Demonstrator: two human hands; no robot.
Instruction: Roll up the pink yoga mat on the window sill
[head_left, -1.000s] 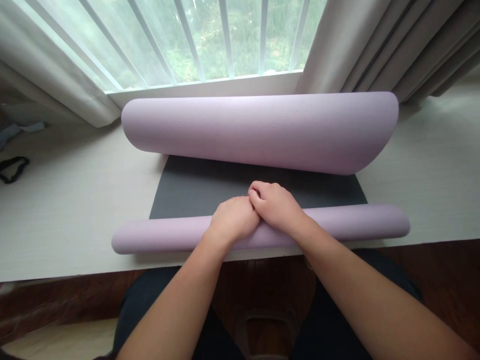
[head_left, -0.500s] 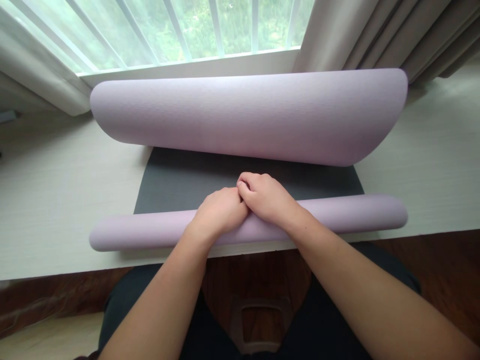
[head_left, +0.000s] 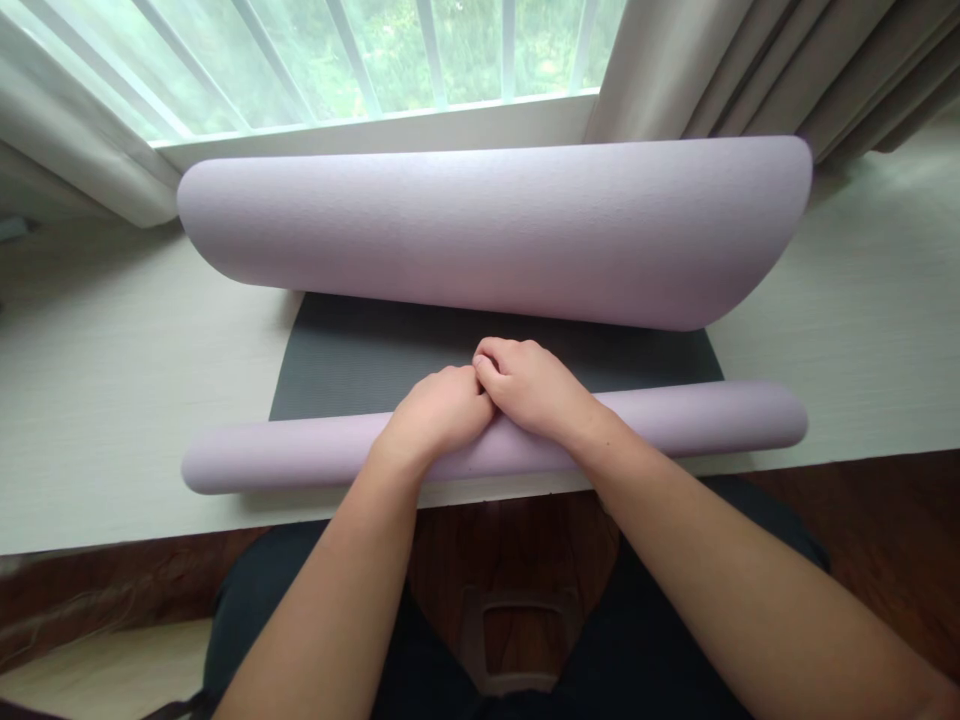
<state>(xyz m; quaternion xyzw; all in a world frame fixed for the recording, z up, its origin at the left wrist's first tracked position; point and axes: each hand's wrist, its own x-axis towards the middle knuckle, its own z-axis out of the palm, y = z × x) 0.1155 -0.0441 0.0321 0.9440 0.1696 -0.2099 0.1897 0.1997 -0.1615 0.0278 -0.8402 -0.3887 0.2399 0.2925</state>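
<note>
A yoga mat lies on the pale surface, lilac on one face and dark grey on the other. Its near end forms a narrow lilac roll (head_left: pixel 277 453) along the front edge. My left hand (head_left: pixel 444 405) and my right hand (head_left: pixel 529 385) rest side by side over the middle of this roll, thumbs and knuckles touching. Both hands are closed, fingers curled over the roll's far side, where the fingertips are hidden. Behind them shows a flat grey stretch of the mat (head_left: pixel 352 350). The far part of the mat (head_left: pixel 495 225) curls up as a broad lilac curve.
The pale surface (head_left: pixel 135 370) extends to both sides of the mat. At the back is a barred window (head_left: pixel 405 50), with grey curtains (head_left: pixel 697 60) at its sides. My knees are below the front edge, and a stool-like frame (head_left: pixel 525 600) shows between them.
The near roll has shifted very slightly away from me, and both hands have moved with it. Their hold looks the same. The far curl has hardly moved.
</note>
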